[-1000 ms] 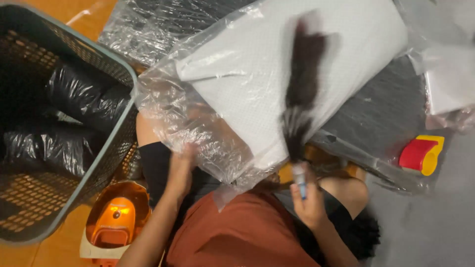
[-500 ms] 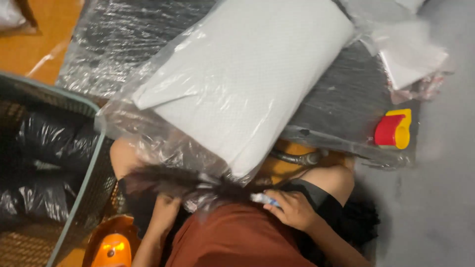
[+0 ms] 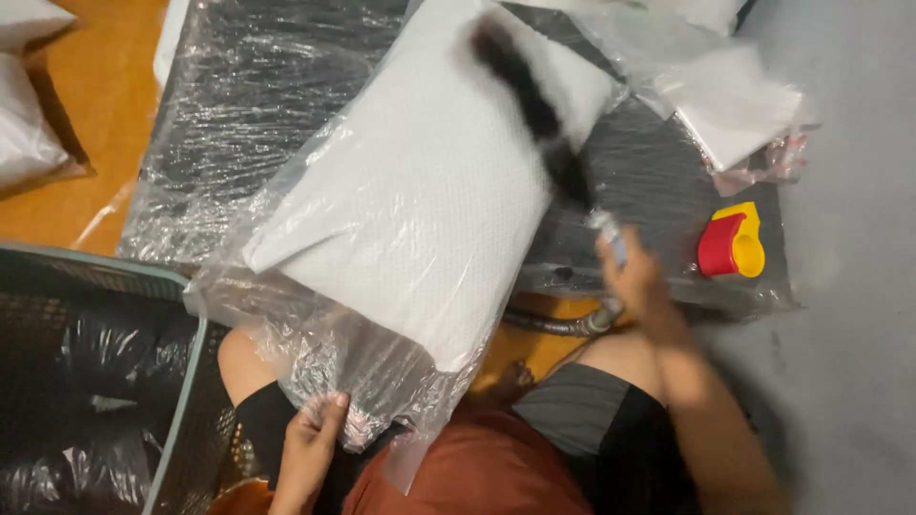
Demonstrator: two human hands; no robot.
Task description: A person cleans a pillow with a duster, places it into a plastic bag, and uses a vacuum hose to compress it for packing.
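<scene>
**While the Duster Swings, the Bag Is Pinned by Its Open End**

As the person sits on the floor, the white pillow lies slantwise across their lap and the dark wrapped slab behind it, half inside a clear plastic bag. Their left hand has its fingers closed on the loose mouth of that bag, down by the knee. Their right hand is wrapped tight round the handle of a black feather duster, whose blurred head sits over the pillow's upper corner. To my eye the pillow is light, soft and squashy, while the film looks slippery and easily torn; gripping a gathered bunch of plastic at the opening, or the pillow's corner through it, seems safest. A green basket of dark bundles stands at their left; a red-and-yellow object lies at the right.
</scene>
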